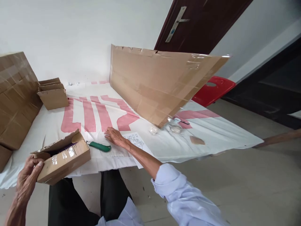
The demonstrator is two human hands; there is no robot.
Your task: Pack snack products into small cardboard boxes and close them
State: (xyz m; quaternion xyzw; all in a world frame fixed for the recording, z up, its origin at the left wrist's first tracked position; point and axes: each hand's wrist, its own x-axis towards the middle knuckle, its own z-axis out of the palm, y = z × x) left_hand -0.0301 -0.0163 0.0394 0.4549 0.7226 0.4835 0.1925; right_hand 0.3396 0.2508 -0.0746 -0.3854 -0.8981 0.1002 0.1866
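Note:
My left hand (27, 178) grips the near end of a small open cardboard box (63, 158) with shiny tape on its side, held over the front edge of the table. My right hand (113, 136) lies flat on the white and red table cover (94, 116), fingers stretched out, holding nothing. A green-handled utility knife (100, 146) lies on the cover just left of that hand. A sheet of paper with small printed shapes (136, 140) sits under and beside my right wrist.
A large flat cardboard sheet (155, 84) stands tilted on the table at the back right. Big cardboard boxes (14, 97) line the left edge, with a small open box (53, 94) beside them. Small plastic bags (174, 128) lie under the sheet. A red stool (213, 91) stands beyond.

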